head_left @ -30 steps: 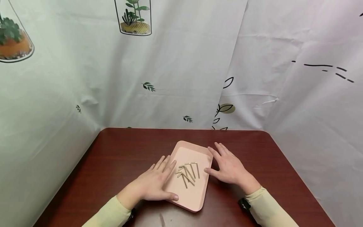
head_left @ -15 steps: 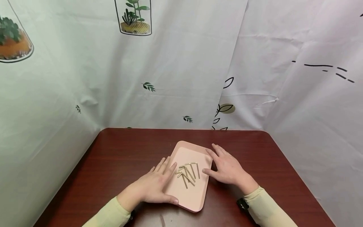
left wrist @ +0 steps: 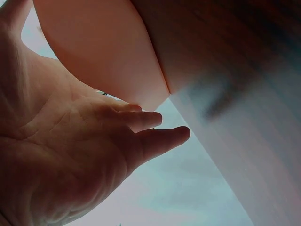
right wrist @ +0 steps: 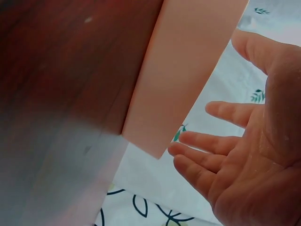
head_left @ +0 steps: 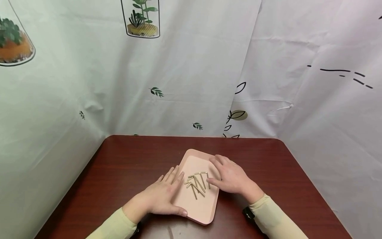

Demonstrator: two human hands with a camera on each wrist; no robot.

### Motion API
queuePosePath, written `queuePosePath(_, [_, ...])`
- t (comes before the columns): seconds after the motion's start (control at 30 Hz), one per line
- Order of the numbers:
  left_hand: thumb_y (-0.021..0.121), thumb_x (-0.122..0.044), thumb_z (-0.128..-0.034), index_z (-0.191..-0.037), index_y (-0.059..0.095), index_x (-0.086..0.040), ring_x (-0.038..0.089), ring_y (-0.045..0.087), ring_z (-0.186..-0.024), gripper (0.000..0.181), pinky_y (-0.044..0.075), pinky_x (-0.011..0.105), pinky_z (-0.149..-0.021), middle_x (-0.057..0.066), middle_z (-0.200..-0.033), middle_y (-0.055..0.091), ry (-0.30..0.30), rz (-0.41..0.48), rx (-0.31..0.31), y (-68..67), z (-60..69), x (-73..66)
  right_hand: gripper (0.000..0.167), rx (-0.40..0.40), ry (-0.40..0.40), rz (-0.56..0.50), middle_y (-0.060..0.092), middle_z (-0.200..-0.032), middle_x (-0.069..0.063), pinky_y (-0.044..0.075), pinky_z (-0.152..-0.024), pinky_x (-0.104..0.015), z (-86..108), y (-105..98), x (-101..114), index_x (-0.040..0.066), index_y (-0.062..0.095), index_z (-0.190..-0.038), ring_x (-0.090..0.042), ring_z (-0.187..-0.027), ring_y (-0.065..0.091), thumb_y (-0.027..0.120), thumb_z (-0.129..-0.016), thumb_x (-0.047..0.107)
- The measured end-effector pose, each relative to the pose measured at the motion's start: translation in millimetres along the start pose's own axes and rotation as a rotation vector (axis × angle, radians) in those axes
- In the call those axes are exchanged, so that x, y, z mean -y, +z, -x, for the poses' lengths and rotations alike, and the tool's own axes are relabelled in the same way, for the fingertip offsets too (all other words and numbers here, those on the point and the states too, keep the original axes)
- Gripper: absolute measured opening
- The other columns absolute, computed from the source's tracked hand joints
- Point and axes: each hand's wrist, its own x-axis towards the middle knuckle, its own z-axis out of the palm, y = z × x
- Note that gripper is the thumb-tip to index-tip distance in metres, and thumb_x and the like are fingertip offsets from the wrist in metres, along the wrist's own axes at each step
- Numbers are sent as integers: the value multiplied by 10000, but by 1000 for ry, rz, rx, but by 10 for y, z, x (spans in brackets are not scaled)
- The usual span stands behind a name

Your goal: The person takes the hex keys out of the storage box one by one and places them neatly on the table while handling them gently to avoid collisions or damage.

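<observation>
A shallow pink tray (head_left: 204,212) lies at a slant on the table, and several brass-coloured L-shaped hex keys (head_left: 202,181) rest loosely in it. Along the tray's left side lies my left hand (head_left: 162,196), fingers straight and thumb spread by the near left corner. My right hand (head_left: 231,176) is over the tray's right rim, its fingers extended and parted, with the thumb tip close to the rightmost key. Neither hand holds anything. Both wrist views show the tray's outer wall (right wrist: 178,70) beside an outstretched hand; the keys are hidden there.
The dark red-brown table (head_left: 143,151) has rounded far corners. White curtains (head_left: 191,66) printed with plants stand behind it and along both sides. A black band (head_left: 248,213) sits at the right wrist, partly under the pale sleeve (head_left: 274,215).
My right hand has moved left, from beside the tray's right rim to over it, bringing the thumb near the keys. The left hand, tray and keys stay almost the same.
</observation>
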Motion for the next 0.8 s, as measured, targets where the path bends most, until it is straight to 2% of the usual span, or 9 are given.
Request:
queuePosePath(0.23, [696,-935,-821,-1748,257,18,483,220,-1669,1400,373,685,-1232,294,-1821,128,-2,-27,-1,1,-5,5,747,-7,-29,13,658,-1466,-185,565,-1063,-552,-103,15,64,33,645,-1515,-386,-1343,653,777,-986,543])
queuePosePath(0.4, [711,-922,-821,-1732,271,51,484,260,-1656,1404,373,662,-1243,310,-1809,163,7,-46,-10,-11,-3,-5,657,-6,-26,16,682,-1413,-169,597,-992,-533,-159,40,82,47,680,-1452,-357,-1281,687,782,-986,499])
queuePosePath(0.63, [692,-942,-819,-1713,305,74,490,286,-1646,1408,380,591,-1263,332,-1793,191,27,-63,-28,-8,-8,1,593,37,-1,-10,680,-1445,-175,606,-978,-543,-218,58,97,59,678,-1451,-361,-1316,687,755,-984,417])
queuePosePath(0.8, [676,-962,-812,-1698,320,97,495,299,-1639,1425,402,561,-1254,346,-1785,199,33,-60,-36,-15,-19,-3,547,59,0,-18,687,-1412,-187,605,-976,-553,-254,92,97,29,677,-1414,-380,-1333,668,759,-966,333])
